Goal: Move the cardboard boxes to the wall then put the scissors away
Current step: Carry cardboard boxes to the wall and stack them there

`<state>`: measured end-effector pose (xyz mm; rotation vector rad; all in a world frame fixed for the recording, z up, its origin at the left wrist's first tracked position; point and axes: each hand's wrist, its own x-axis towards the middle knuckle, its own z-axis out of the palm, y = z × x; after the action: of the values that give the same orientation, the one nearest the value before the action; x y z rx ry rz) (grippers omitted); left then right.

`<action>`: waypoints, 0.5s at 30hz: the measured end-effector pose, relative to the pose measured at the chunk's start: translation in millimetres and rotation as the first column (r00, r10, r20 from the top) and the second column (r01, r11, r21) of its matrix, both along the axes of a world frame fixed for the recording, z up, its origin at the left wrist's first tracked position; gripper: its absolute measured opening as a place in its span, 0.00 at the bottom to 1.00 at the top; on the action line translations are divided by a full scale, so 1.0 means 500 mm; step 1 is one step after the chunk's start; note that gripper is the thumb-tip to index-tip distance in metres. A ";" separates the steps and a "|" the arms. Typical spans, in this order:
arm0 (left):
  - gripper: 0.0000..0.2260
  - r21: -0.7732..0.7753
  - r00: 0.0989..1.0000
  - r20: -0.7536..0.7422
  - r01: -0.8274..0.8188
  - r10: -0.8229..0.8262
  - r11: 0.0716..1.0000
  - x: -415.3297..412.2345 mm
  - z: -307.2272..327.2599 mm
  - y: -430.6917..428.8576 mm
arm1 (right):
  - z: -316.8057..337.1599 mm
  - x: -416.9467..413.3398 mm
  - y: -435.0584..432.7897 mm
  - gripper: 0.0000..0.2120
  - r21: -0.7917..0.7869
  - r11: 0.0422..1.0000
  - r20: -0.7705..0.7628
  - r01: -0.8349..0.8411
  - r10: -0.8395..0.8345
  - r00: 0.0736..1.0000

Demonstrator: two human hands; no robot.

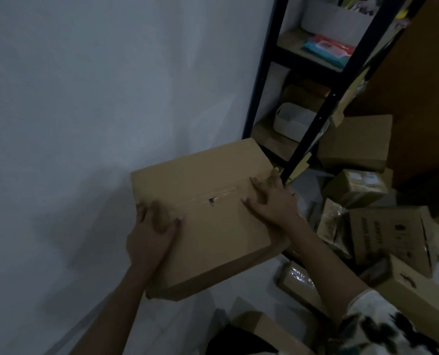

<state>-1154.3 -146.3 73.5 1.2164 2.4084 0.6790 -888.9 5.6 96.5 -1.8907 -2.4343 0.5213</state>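
Observation:
A large taped cardboard box point(208, 208) sits close against the white wall point(85, 98), beside a black shelf post. My left hand point(153, 231) grips its near left corner, fingers curled over the top edge. My right hand point(273, 201) lies flat on the box's top at its right edge, fingers spread. No scissors show in this view.
A black metal shelving unit point(313, 124) stands right of the box, holding white bins and packets. Several more cardboard boxes point(390, 237) lie piled on the floor at right. Another box point(272, 331) sits near the bottom edge by my body.

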 end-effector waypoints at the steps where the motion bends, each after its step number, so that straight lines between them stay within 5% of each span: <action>1: 0.39 -0.005 1.000 0.005 -0.016 0.016 1.000 0.012 -0.008 0.011 | -0.008 0.007 0.022 0.37 -0.007 1.000 0.002 -0.022 0.022 1.000; 15: 0.36 -0.214 0.994 0.037 -0.095 0.105 0.972 0.139 -0.250 0.081 | -0.283 0.073 0.187 0.36 -0.230 0.949 -0.007 -0.215 0.219 0.976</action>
<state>-1084.8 -105.9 -51.8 0.9882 2.4422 0.4583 -852.5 99.0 -45.1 -1.7113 -2.7180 0.8317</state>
